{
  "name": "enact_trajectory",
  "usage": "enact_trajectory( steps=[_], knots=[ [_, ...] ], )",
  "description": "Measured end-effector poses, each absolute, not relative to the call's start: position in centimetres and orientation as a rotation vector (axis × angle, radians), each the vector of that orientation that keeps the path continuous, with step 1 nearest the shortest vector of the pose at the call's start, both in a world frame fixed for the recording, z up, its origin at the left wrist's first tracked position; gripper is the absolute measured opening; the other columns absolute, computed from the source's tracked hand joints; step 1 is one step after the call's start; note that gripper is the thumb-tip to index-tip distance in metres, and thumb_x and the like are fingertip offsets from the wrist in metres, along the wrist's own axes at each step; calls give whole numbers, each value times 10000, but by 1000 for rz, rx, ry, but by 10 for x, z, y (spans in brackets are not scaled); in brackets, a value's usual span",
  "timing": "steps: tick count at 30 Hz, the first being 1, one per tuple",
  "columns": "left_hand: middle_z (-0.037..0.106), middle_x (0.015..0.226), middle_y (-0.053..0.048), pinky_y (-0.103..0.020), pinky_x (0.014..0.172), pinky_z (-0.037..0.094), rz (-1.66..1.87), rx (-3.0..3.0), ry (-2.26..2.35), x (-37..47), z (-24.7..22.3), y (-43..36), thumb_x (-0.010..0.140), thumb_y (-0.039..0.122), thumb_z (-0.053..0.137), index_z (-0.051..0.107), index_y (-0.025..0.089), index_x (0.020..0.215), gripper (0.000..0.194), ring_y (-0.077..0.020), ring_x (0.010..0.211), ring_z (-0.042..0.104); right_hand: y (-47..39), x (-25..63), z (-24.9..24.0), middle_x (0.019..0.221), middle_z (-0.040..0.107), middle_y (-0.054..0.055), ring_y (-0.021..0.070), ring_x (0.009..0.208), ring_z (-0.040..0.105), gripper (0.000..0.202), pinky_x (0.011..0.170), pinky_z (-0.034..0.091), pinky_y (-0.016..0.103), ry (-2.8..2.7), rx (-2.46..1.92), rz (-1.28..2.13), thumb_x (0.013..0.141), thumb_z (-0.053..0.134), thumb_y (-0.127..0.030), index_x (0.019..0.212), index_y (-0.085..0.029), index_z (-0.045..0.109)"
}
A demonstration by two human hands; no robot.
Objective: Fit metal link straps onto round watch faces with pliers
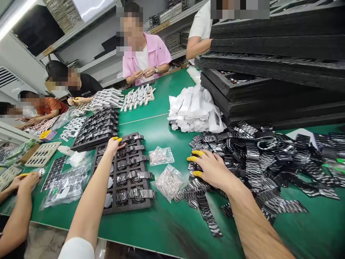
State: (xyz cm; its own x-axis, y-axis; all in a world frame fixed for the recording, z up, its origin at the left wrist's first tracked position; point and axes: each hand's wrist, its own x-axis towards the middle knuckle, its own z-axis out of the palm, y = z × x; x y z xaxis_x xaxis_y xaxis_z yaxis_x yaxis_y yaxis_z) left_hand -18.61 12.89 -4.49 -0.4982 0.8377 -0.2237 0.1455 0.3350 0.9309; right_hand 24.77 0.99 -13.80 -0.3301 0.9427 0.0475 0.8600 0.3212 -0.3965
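My left hand (115, 145), with yellow covers on its fingertips, is at the top left part of a black foam tray (126, 208) that holds several watches with black metal bands (134, 175). What its fingers hold, if anything, is too small to make out. To the right, my right hand (208, 167) rests with spread fingers, also yellow-tipped, on the left side of a large heap of black metal bands (253, 162). Between the tray and the heap lie two clear bags of small metal pins, an upper one (161, 156) and a lower one (169, 182).
White wrapped packets (195, 109) lie beyond the heap, beside tall stacked black foam trays (269, 93). Another full tray (97, 126) and plastic bags (66, 187) are at left. Several people sit around the green table (145, 126); one person's hands (29, 180) are at far left.
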Motion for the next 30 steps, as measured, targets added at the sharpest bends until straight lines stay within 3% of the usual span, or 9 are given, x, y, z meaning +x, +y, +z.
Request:
enact_trajectory(
  steps=[3, 10, 14, 18, 21, 24, 27, 30],
  knots=[
    [658, 1356, -118, -469, 947, 621, 1063, 981, 1982, -197, -52, 132, 1017, 389, 679, 629, 174, 1362, 409, -259, 1142, 691, 12, 248, -145, 1448, 664, 112, 404, 1447, 458, 396, 1156, 340, 678, -2309, -1620, 390, 846, 652, -210, 1192, -349, 785],
    [602, 1455, -138, -534, 1054, 565, 791, 1381, 2203, -204, -50, 128, 974, 306, 738, 609, 172, 1398, 463, -305, 1278, 627, 14, 249, -147, 1366, 679, 118, 402, 1397, 466, 329, 1129, 364, 653, -2300, -1579, 376, 849, 657, -230, 1121, -348, 800],
    [657, 1367, -118, -505, 1001, 595, 608, 1547, 2186, -204, -47, 118, 1013, 379, 686, 648, 173, 1329, 379, -269, 1184, 676, 16, 249, -139, 1338, 673, 121, 377, 1396, 470, 264, 1139, 363, 626, -2292, -1550, 394, 859, 621, -170, 1037, -302, 764],
    [720, 1243, -147, -485, 1094, 532, 535, 1673, 2080, -198, -31, 98, 962, 311, 717, 719, 139, 1211, 303, -285, 1174, 673, 20, 249, -135, 1300, 678, 114, 364, 1444, 433, 148, 1172, 344, 610, -2289, -1450, 426, 895, 594, -160, 932, -263, 693],
    [715, 1312, -137, -451, 1116, 516, 565, 1734, 1949, -175, -18, 68, 943, 322, 692, 686, 162, 1332, 421, -289, 1217, 662, 25, 251, -132, 1237, 699, 120, 354, 1439, 452, 120, 1173, 369, 588, -2250, -1350, 536, 924, 563, -161, 915, -247, 647],
    [701, 1364, -106, -403, 1074, 548, 632, 1777, 1640, -135, -13, 28, 990, 395, 644, 643, 228, 1415, 457, -260, 1243, 665, 29, 256, -124, 1155, 692, 135, 339, 1309, 561, 76, 1099, 460, 529, -2052, -1293, 679, 959, 565, -257, 890, -247, 597],
    [673, 1400, -99, -419, 1057, 560, 744, 1868, 1334, -88, -18, -9, 1016, 394, 631, 659, 265, 1384, 391, -253, 1226, 664, 26, 258, -105, 1034, 673, 94, 284, 1047, 646, 176, 967, 534, 461, -1667, -1208, 771, 957, 649, -410, 905, -255, 583],
    [631, 1454, -117, -476, 1165, 500, 803, 1919, 1186, -43, -27, -34, 1026, 389, 628, 627, 265, 1414, 408, -279, 1352, 598, 8, 249, -78, 896, 647, 34, 247, 923, 646, 289, 851, 550, 412, -1347, -903, 839, 894, 796, -475, 889, -268, 595]
  ],
)
